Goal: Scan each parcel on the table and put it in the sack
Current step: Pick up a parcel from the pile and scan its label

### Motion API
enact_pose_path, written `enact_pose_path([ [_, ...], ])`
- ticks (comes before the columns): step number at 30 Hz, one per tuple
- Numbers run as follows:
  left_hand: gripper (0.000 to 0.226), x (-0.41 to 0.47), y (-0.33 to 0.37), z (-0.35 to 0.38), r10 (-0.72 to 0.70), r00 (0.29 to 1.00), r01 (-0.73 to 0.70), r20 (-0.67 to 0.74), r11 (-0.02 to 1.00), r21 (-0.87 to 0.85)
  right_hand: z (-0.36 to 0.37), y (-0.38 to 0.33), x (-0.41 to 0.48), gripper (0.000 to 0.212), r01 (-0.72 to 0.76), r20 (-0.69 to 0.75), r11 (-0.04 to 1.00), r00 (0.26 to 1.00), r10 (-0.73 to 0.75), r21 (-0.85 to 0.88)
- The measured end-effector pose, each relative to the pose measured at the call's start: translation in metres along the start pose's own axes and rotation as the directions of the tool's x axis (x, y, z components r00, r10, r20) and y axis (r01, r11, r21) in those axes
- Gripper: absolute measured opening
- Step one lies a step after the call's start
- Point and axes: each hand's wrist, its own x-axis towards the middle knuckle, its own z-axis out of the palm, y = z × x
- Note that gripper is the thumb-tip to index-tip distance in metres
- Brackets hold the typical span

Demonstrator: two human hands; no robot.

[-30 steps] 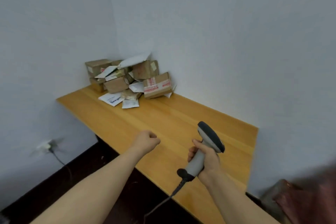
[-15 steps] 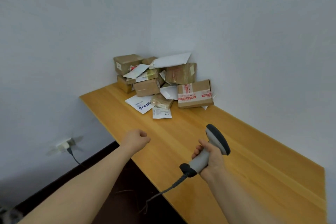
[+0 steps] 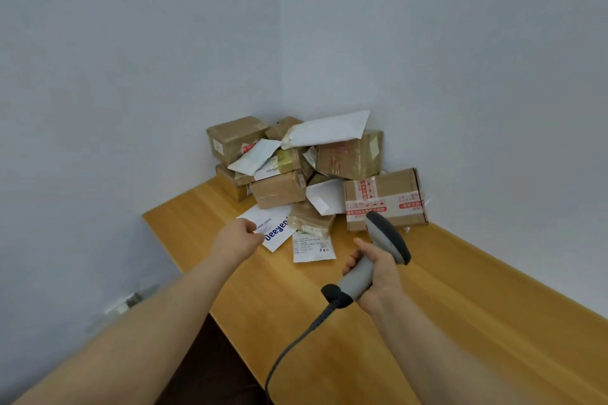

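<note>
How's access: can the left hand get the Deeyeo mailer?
Probably yes: the left hand is at the near edge of the Deeyeo mailer, at the front of the pile, nothing between.

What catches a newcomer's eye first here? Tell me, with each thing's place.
The pile of parcels heaped in the table's far corner against the walls. Nearer, the right hand grips a grey scanner, corded, above the table. The left hand is at the white mailer's near edge; whether it touches is unclear.
</note>
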Motion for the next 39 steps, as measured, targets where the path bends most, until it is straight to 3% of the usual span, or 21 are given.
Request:
enact_pose_path([
  [9, 0.026, 0.168, 0.000, -0.026, 0.211, 0.974, -0.201, -0.081, 0.972, 0.120, 0.086, 0.006, 0.078, 0.018, 0.047, -0.092, 0.996, 0.995, -0.040, 0.078],
  [15, 0.090, 0.250, -0.005, -0.022, 0.290, 0.953, -0.303, 0.090, 0.919, 0.251, 0.127, 0.021, 0.116, 0.008, 0.077, -0.173, 0.996, 0.982, -0.070, 0.039],
  [18, 0.071, 0.275, -0.012, -0.015, 0.353, 0.927, -0.374, 0.127, 0.894, 0.245, 0.136, 0.025, 0.124, 0.004, 0.106, -0.204, 0.994, 0.974, -0.101, 0.015],
  [21, 0.044, 0.277, -0.011, -0.026, 0.434, 0.901, -0.430, -0.001, 0.893, 0.135, 0.141, 0.026, 0.124, 0.004, 0.102, -0.227, 0.995, 0.969, -0.100, -0.001],
  [24, 0.030, 0.267, 0.000, -0.052, 0.305, 0.931, -0.344, -0.203, 0.917, -0.202, 0.145, 0.028, 0.119, 0.006, 0.082, -0.215, 0.997, 0.973, -0.083, -0.012],
  [27, 0.016, 0.252, 0.013, -0.076, 0.076, 0.991, -0.128, -0.106, 0.732, -0.670, 0.148, 0.028, 0.109, 0.007, 0.083, -0.187, 0.995, 0.978, -0.092, -0.055],
  [29, 0.024, 0.239, 0.019, -0.085, 0.034, 0.999, -0.008, 0.013, 0.559, -0.829, 0.151, 0.028, 0.102, 0.006, 0.099, -0.158, 0.991, 0.981, -0.113, -0.091],
  [31, 0.029, 0.222, 0.022, -0.091, 0.058, 0.997, 0.014, 0.049, 0.497, -0.868, 0.151, 0.027, 0.091, 0.006, 0.125, -0.126, 0.983, 0.982, -0.141, -0.132],
  [35, 0.024, 0.188, 0.027, -0.095, 0.089, 0.996, -0.041, 0.015, 0.594, -0.803, 0.147, 0.023, 0.065, 0.007, 0.181, -0.050, 0.964, 0.980, -0.194, -0.196],
  [39, 0.022, 0.166, 0.028, -0.097, 0.112, 0.991, -0.013, 0.072, 0.620, -0.784, 0.140, 0.019, 0.043, 0.009, 0.218, 0.034, 0.952, 0.976, -0.216, -0.216],
])
